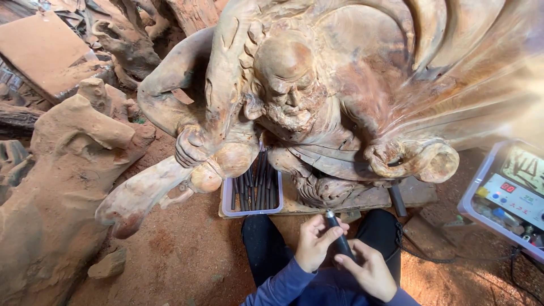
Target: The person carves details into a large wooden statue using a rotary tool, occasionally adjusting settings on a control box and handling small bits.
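Both my hands hold a slim black rotary handpiece (339, 239) over my lap. My left hand (315, 242) wraps the upper part near its metal tip. My right hand (369, 270) pinches the lower end. A black cable (422, 249) trails off to the right. Just beyond my knees rises a large reddish wood carving (306, 102) of a bearded seated figure. A clear plastic tray (226, 201) of several dark burrs lies at its base.
A rough wooden root block (62, 187) stands at the left, with more carved timber (130, 45) behind it. A plastic box holding a control unit with a red display (513, 195) sits at the right. Sawdust-covered floor (181, 255) lies in front.
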